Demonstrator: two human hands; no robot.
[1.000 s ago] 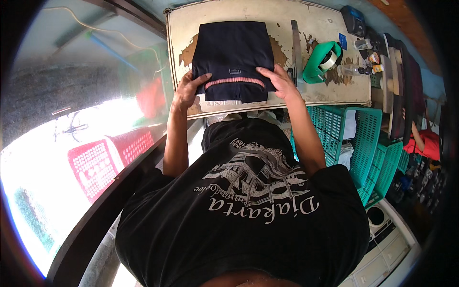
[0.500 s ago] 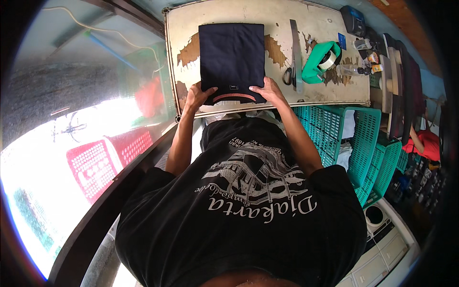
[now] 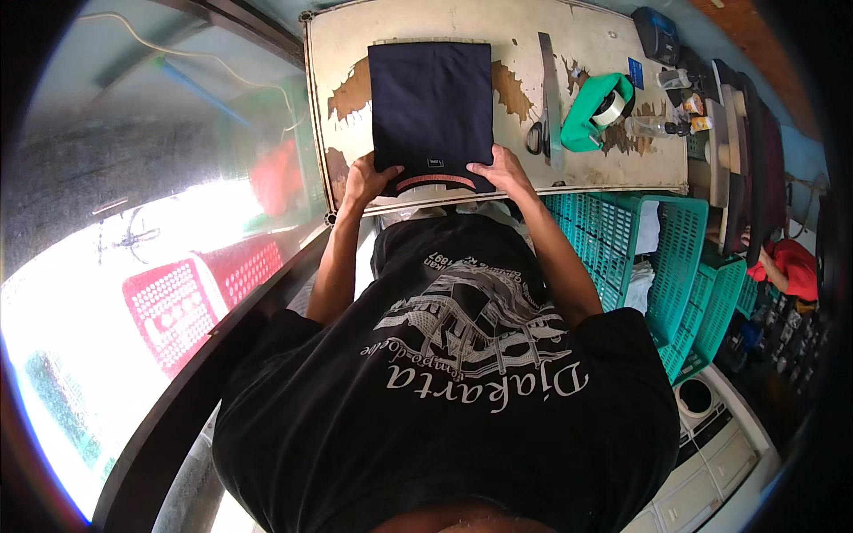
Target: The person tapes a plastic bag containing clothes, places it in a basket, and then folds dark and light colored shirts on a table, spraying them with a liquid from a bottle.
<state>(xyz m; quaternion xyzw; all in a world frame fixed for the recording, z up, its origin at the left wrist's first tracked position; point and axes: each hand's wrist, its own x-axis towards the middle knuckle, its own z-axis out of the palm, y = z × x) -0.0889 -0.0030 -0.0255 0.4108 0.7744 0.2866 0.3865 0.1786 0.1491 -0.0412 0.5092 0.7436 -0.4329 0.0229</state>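
A dark navy T-shirt (image 3: 431, 102), folded into a neat rectangle, lies flat on the worn cream table (image 3: 577, 22). Its collar edge, with a reddish-brown neck band and a small label, faces me. At the shirt's near left corner my left hand (image 3: 365, 182) grips the edge, thumb on top and fingers beneath. My right hand (image 3: 500, 171) pinches the near right corner in the same way. Beyond the right hand lie black-handled scissors (image 3: 535, 135) and a long metal ruler (image 3: 550, 98).
A green tape dispenser (image 3: 582, 124) and small bottles (image 3: 653, 127) stand on the table's right side. Green plastic crates (image 3: 675, 266) are stacked at my right, holding white cloth. A glass pane (image 3: 195, 115) lies left, red crates (image 3: 169, 306) beyond it. A person in red (image 3: 793, 269) is far right.
Almost nothing differs. Both hands keep their hold on the shirt's near corners, and the shirt's far edge has shifted very slightly, showing a pale strip behind it.
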